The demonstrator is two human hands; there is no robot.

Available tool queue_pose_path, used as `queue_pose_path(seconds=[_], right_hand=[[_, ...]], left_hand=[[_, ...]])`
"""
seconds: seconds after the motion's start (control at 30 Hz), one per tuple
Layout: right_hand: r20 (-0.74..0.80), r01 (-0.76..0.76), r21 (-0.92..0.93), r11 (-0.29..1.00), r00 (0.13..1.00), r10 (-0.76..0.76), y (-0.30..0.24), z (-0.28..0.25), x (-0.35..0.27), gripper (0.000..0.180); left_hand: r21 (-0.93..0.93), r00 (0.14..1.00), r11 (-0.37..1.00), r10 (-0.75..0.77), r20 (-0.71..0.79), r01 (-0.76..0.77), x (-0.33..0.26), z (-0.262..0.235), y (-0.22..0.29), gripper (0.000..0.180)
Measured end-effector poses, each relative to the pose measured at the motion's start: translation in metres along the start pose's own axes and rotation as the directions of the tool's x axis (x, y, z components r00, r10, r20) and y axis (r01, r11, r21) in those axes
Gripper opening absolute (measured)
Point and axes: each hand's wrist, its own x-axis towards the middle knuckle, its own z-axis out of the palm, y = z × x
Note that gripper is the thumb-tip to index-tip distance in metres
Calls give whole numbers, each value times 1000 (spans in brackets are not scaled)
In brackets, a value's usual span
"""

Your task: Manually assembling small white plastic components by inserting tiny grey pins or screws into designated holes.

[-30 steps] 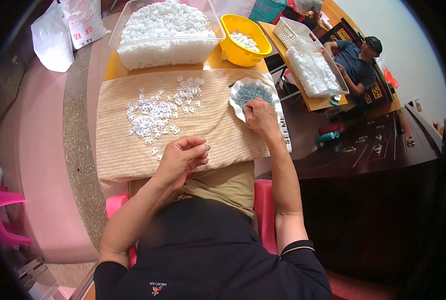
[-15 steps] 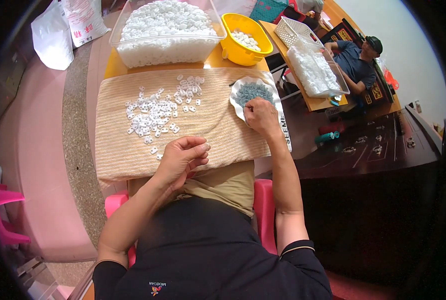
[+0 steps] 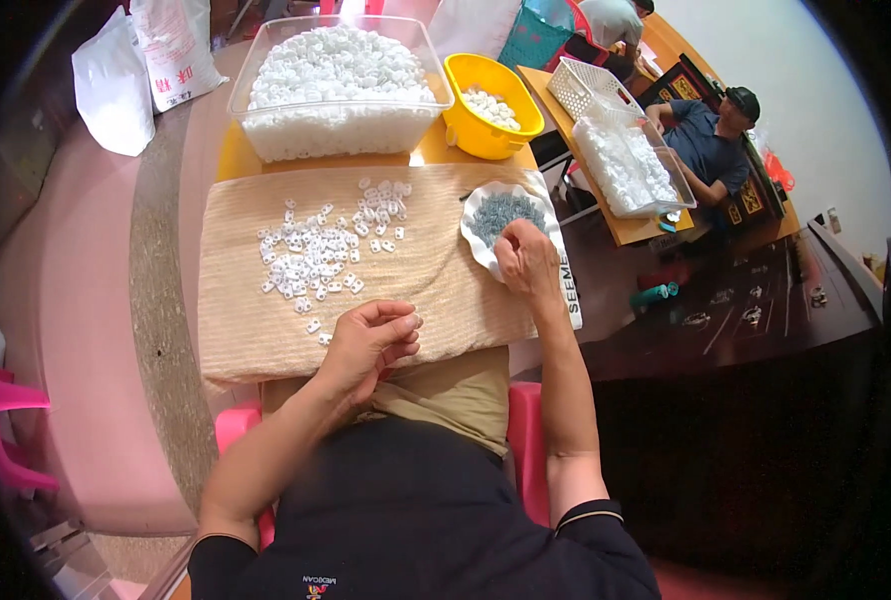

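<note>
My right hand (image 3: 529,260) is at the near edge of a white scalloped dish (image 3: 478,250), its fingers curled together and their tips turned down out of sight. Small grey-blue pieces (image 3: 506,212) fill the dish. In front of my body, my left hand (image 3: 371,345) is raised over the near edge of a striped cloth (image 3: 236,330), thumb and forefinger pinched together. Whatever lies in that pinch is too small to make out. On the cloth beyond the left hand, small white plastic pieces (image 3: 311,255) with holes lie scattered in a loose pile.
Behind the cloth stand a clear tub (image 3: 341,135) heaped with white pieces and a yellow basin (image 3: 491,140) holding more. A person (image 3: 711,140) in a cap sits at a side table with another white-filled tub (image 3: 631,175). White sacks (image 3: 116,90) stand at the far left.
The table and everything on it sit lower in the picture as the view has tilted. My right hand has shifted slightly at the dish; the left keeps its pinch.
</note>
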Motion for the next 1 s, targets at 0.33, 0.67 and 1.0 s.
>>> queue_pose_path(seconds=[0.33, 0.67, 1.0], right_hand=[[365, -282, 723, 631, 931, -2, -55, 0, -32, 7], [565, -474, 769, 429, 817, -111, -77, 14, -48, 13], [547, -456, 808, 373, 816, -188, -75, 17, -52, 16]], left_hand=[[-56, 999, 998, 27, 42, -25, -1, 0, -2, 19], [-88, 988, 995, 52, 146, -39, -2, 1, 3, 19], [-88, 989, 996, -17, 148, 31, -1, -1, 3, 16]])
